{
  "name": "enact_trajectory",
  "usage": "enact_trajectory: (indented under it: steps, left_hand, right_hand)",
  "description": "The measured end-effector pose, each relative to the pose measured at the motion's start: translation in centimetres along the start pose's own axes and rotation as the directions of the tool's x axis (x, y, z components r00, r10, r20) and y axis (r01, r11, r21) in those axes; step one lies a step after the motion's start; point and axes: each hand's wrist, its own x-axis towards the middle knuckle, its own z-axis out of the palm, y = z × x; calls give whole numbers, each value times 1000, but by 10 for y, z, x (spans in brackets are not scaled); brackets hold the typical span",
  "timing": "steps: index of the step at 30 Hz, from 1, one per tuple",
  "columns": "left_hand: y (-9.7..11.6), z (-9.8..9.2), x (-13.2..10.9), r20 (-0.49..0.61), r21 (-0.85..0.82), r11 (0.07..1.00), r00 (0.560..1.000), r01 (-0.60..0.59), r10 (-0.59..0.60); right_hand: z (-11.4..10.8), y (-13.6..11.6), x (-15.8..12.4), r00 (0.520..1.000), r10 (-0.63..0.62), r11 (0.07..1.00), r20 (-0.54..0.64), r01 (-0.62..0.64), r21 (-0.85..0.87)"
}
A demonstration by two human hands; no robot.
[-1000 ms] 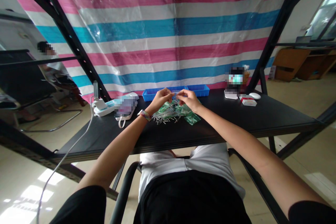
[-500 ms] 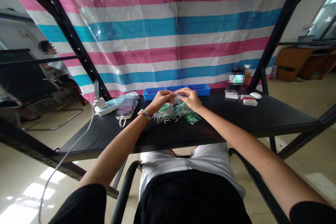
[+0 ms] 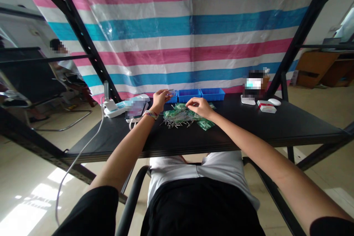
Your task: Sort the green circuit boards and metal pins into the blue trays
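Observation:
My left hand (image 3: 160, 100) is raised at the front of the leftmost blue bin, pinching a small clear plastic bag (image 3: 172, 92) between thumb and fingers. Over the right part of a pile hovers my right hand (image 3: 201, 107), its thumb and fingertips drawn together; whatever is between them is too small to tell. The pile below holds green-and-clear packets (image 3: 179, 113) and several thin metal pins or screws (image 3: 174, 123). One green packet (image 3: 206, 124) lies at its right front edge.
Blue bins (image 3: 189, 96) stand in a row along the back. To the left lie a white power strip (image 3: 116, 108) with a cable and a phone (image 3: 136, 108). At the right are a blurred device (image 3: 253, 84), a red-and-white box (image 3: 267, 106) and a white mouse (image 3: 274, 101). A person (image 3: 65, 59) sits far left.
My hands, close together over the pile before, have parted. The left has moved left with the clear bag toward the leftmost bin; the right has lowered slightly over the pile. The view has shifted a little.

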Motion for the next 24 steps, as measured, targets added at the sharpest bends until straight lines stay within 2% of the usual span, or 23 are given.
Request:
enact_trajectory:
  steps: [4, 7, 16, 21, 24]
  left_hand:
    - [-3, -5, 7, -30, -51, 998, 999, 21, -23]
    - [-6, -8, 9, -21, -70, 997, 999, 26, -28]
    - [-3, -13, 10, 34, -183, 978, 995, 97, -92]
    - [-3, -13, 11, 31, -143, 985, 995, 94, -90]
    - [-3, -11, 10, 39, -114, 990, 996, 80, -76]
  right_hand:
    - [3, -6, -6, 964, -191, 967, 185, 217, -133]
    - [5, -5, -7, 937, -237, 944, 258, 284, -166]
    - [7, -1, -5, 920, -223, 920, 321, 308, -243]
    - [7, -2, -5, 945, -180, 929, 273, 254, -267]
    - [6, -3, -5, 946, -195, 926, 258, 264, -270]
